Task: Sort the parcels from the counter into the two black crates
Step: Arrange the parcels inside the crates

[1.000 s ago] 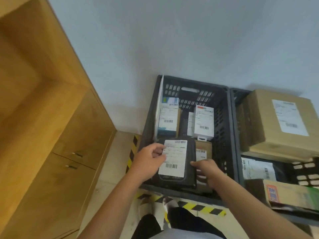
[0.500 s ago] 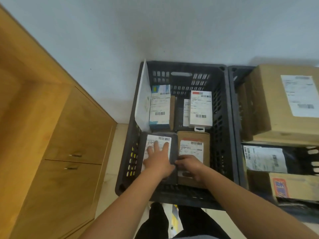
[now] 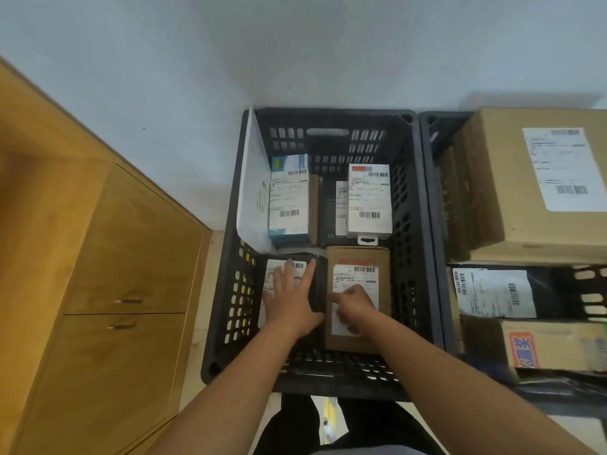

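Quick look into the left black crate point(image 3: 328, 113). The black parcel point(image 3: 318, 284) with the white shipping label is lying flat in the near-left corner, snug against the brown cardboard box point(image 3: 358, 256) beside it. The left hand point(image 3: 290, 300) is spread flat on top of it with straight fingers, pressing rather than gripping, my guess is to seat it level so it doesn't ride up on the neighbour.

The right hand point(image 3: 354, 307) sits right at the seam between the two, fingers curled and knuckles up over the brown box's label. Honestly can't tell if it's pinching the black parcel's edge or just bracing the brown box so it doesn't shift.

Behind them a blue-and-white box point(image 3: 289, 198) and a white box with a hang tab point(image 3: 369, 198) lie label-up. A flat white envelope point(image 3: 253, 192) leans on the left wall, probably stood on edge to save floor space.

The right black crate point(image 3: 430, 192) is piled higher, with a big cardboard box point(image 3: 525, 178) and a black poly bag point(image 3: 545, 290). Looks like small stuff goes left and bulky stuff goes right
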